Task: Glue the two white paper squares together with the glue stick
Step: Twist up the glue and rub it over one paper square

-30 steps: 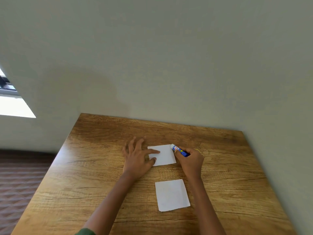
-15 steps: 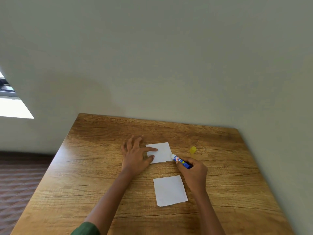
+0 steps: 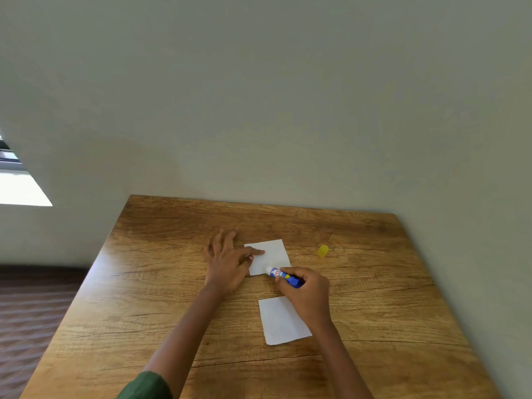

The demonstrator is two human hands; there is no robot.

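Note:
Two white paper squares lie on the wooden table [image 3: 149, 283]. My left hand [image 3: 227, 263] rests flat with spread fingers on the left edge of the far paper square [image 3: 273, 254], pinning it down. My right hand [image 3: 306, 289] grips the blue glue stick [image 3: 283, 275], whose white tip touches the lower edge of that far square. The near paper square [image 3: 277, 323] lies closer to me, partly covered by my right wrist. The glue stick's yellow cap [image 3: 323, 250] lies on the table to the right of the far square.
The table stands against a plain grey wall [image 3: 288, 110] at its far and right sides. Dark floor [image 3: 31, 306] shows past the table's left edge. A green sleeve [image 3: 146, 387] covers my left upper arm.
My right hand has drawn the glue stick's tip from the far square's upper right corner, down past its right edge, to its lower edge. The yellow cap came into view. My left hand stayed put.

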